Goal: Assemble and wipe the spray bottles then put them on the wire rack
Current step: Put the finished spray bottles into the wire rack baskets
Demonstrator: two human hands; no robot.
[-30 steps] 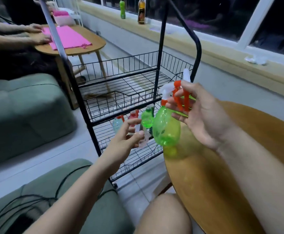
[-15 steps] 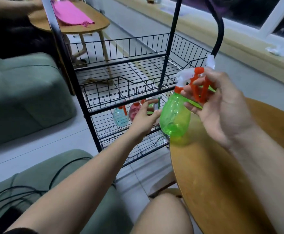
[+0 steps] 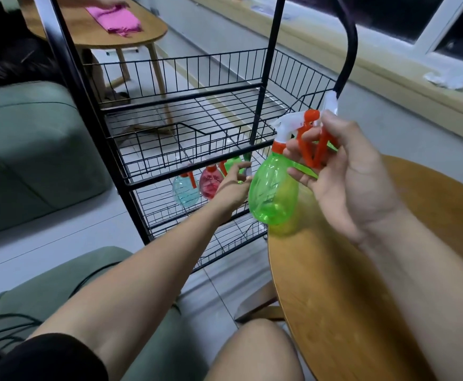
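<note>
Over table point(image 3: 362, 298) by wire rack point(image 3: 183, 96), right fingers point(image 3: 340, 133) grasp green bottle point(image 3: 273, 193); left fingers point(image 3: 237, 169) unclear.

This is looking like a home's living room – a soft green sofa point(image 3: 32, 149) is sitting on a pale tiled floor point(image 3: 60, 243), round wooden tables point(image 3: 362, 298) are standing nearby, and a long ledge point(image 3: 389, 70) is running under dark windows point(image 3: 384, 17) behind a black wire rack point(image 3: 197, 116).
</note>
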